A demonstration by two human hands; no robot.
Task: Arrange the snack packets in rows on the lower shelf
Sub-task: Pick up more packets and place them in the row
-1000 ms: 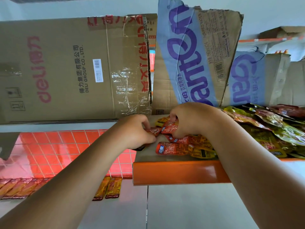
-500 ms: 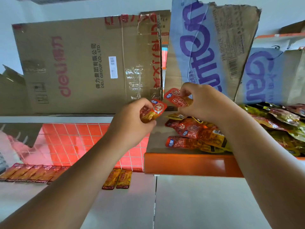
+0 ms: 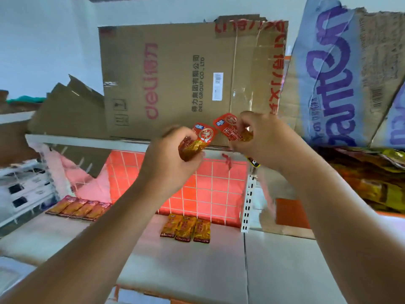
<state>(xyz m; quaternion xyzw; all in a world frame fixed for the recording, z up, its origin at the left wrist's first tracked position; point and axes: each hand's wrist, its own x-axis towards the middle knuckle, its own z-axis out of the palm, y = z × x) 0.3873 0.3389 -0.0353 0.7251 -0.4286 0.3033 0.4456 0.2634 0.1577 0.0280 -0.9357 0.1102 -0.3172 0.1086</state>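
Left hand grips red packet; right hand pinches second red packet.

The pale lower shelf carries orange snack packets lying flat. There is a row of four packets at its left, side by side, and a group of three packets near the middle, close to the red grid back panel. On the white upper shelf stands a large cardboard box.

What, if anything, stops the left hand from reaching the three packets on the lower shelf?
Likely nothing, so yes: the left hand hangs above the three packets with open air between, though it grips a red packet.
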